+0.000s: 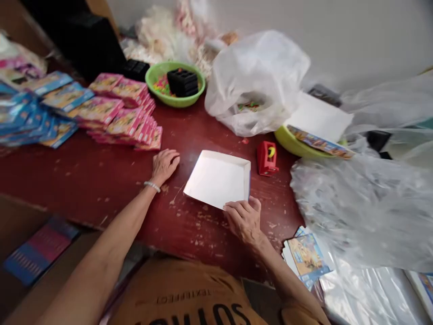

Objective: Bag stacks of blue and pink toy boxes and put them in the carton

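A shallow cardboard box (216, 178), white inside with a blue outer side, lies on the dark red table with its hollow facing up. At its near right corner, my right hand (243, 219) has its fingers closed over the edge, thumb against the outer side. My left hand (164, 164), a pale bead bracelet at the wrist, rests on the table left of the box without touching it. Its fingers are loosely stretched and hold nothing. Just right of the box stands a red tape dispenser (267, 159) with a yellow core.
Stacked pink boxes (123, 110) and blue boxes (37, 110) occupy the left. Behind are a green bowl (176, 103) of small colourful pieces and a white plastic bag (253, 76). A yellow-green basin (297, 146), clear plastic (352, 207) and printed flat cartons (306, 255) lie right.
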The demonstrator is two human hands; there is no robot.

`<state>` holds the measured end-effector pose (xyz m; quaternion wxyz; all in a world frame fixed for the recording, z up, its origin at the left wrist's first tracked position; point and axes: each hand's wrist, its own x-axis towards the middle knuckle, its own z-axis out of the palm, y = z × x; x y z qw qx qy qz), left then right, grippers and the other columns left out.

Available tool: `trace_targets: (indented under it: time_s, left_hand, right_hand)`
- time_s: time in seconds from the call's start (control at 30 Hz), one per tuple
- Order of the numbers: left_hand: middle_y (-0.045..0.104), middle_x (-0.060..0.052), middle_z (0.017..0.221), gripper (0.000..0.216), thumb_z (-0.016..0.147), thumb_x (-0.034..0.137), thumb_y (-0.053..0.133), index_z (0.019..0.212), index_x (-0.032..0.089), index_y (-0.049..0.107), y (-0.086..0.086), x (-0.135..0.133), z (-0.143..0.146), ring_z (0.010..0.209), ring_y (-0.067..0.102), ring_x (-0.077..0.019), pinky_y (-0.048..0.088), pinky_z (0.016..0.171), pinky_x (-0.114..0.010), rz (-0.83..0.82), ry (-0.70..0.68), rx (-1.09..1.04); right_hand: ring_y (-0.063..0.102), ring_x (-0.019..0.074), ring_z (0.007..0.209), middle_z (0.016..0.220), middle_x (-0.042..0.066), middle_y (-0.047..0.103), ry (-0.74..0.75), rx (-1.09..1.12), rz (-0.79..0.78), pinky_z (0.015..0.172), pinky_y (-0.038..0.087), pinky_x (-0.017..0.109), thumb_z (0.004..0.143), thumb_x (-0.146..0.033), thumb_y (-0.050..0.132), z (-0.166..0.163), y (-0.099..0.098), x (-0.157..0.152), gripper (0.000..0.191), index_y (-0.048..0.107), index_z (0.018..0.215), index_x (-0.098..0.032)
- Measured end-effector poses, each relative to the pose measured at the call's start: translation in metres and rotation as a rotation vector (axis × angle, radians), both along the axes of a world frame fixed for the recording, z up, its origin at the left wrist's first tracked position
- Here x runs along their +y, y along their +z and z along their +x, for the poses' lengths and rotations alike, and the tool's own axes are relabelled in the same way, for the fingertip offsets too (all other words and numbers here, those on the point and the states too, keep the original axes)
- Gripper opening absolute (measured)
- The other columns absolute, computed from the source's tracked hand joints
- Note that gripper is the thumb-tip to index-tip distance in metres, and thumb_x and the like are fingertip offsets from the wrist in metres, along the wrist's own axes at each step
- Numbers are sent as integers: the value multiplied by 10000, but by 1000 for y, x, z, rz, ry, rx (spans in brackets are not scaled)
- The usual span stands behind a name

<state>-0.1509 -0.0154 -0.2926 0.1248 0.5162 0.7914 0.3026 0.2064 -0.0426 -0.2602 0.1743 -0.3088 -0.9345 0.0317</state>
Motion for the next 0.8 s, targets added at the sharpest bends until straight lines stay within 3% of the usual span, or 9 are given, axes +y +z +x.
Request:
trace_targets:
  time_s: [0.07, 0.17, 0.23, 0.3, 0.4, 0.5, 0.6, 0.67, 0.8]
  left_hand:
    - [770, -143, 1261, 381, 1017, 338, 457, 1196, 191, 760, -2, -15, 5, 1292, 635, -313, 437, 1160, -448, 7, 32, -69]
    - [775, -107, 1115, 485, 1009, 436, 555, 1415, 184, 643, 6, -43, 30, 1099, 695, -295, 499, 1053, -418, -87, -29, -75]
    - [757, -142, 1169, 671, 967, 423, 654, 1563, 163, 490, 15, -57, 54, 1091, 711, -330, 503, 1030, -455, -261, -124, -16]
    - [754, -181, 1153, 604, 970, 253, 595, 1555, 157, 477, 23, -62, 74, 1061, 737, -354, 520, 969, -469, -408, -167, 14]
    - [758, -188, 1051, 548, 915, 105, 554, 1462, 148, 550, 31, -59, 88, 1015, 763, -358, 542, 894, -447, -444, -158, -16]
    - [759, -184, 1061, 589, 905, 136, 614, 1488, 142, 534, 35, -61, 85, 1051, 762, -362, 554, 913, -454, -416, -166, -60]
    - [766, -103, 1009, 652, 930, 335, 703, 1536, 196, 506, 36, -73, 63, 967, 760, -300, 563, 880, -401, -336, -196, -136]
    - [742, -46, 928, 583, 937, 416, 682, 1475, 228, 559, 34, -89, 27, 851, 729, -232, 551, 813, -340, -151, -106, -223]
    - [683, -43, 930, 376, 863, 406, 625, 1180, 207, 649, 34, -133, -103, 816, 649, -188, 523, 767, -297, 450, 530, -255]
  right_hand:
    - [710, 199, 901, 1032, 11, 853, 40, -59, -88, 1098, 316, 462, 1076, -206, 554, -6, -23, -14, 246, 782, 1043, -290]
    - [698, 195, 874, 990, 1, 848, 116, -49, -42, 1109, 293, 460, 1079, -178, 552, -11, -36, -24, 237, 755, 999, -273]
    - [700, 204, 863, 976, 4, 842, 156, -28, 12, 1107, 285, 467, 1087, -191, 554, -15, -32, -27, 218, 742, 1012, -271]
    - [708, 221, 851, 955, 16, 832, 183, -31, 36, 1083, 300, 471, 1105, -237, 542, -19, -23, -27, 215, 732, 1008, -267]
    - [723, 238, 806, 898, 25, 812, 246, -33, 32, 1016, 343, 472, 1142, -334, 469, -28, -11, -21, 309, 712, 968, -261]
    - [744, 241, 769, 878, 24, 808, 320, 34, 17, 931, 399, 468, 1161, -380, 399, -38, -2, -8, 372, 708, 990, -264]
    - [770, 262, 794, 911, 38, 819, 370, 105, -5, 859, 475, 476, 1134, -352, 453, -51, 5, 8, 290, 728, 1074, -283]
    - [781, 274, 820, 957, 43, 826, 440, 101, -91, 803, 536, 472, 1094, -323, 530, -61, 9, 16, 216, 739, 1150, -320]
    - [795, 254, 908, 1065, 52, 813, 568, 21, -422, 771, 649, 408, 1073, -287, 556, -95, 13, 18, 231, 725, 1214, -358]
